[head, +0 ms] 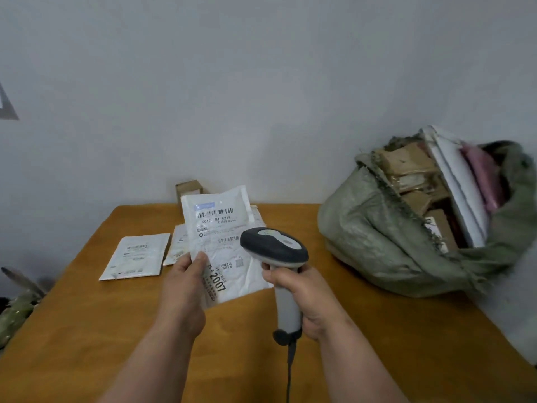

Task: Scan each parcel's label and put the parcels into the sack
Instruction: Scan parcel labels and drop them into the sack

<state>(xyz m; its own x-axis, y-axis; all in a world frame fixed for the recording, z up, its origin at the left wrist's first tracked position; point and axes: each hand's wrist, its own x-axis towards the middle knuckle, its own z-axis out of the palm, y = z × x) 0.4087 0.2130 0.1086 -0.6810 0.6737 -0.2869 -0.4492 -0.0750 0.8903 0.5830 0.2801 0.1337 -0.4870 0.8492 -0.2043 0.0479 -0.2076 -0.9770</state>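
My left hand (186,282) grips a white flat parcel (223,231) by its lower left edge and holds it upright above the table, its barcode label facing me. My right hand (302,292) is closed around the handle of a grey and white barcode scanner (274,248), whose head sits just in front of the parcel's lower right part. At the right stands a green woven sack (386,237), mouth open toward me, filled with brown boxes and white and pink mailers. More white flat parcels (136,255) lie on the table behind my left hand.
The orange-brown table (87,330) runs up to a pale wall. A small cardboard box (188,189) stands at the back by the wall. The scanner's cable (289,370) hangs down toward me. Green sacking (14,312) lies off the left table edge.
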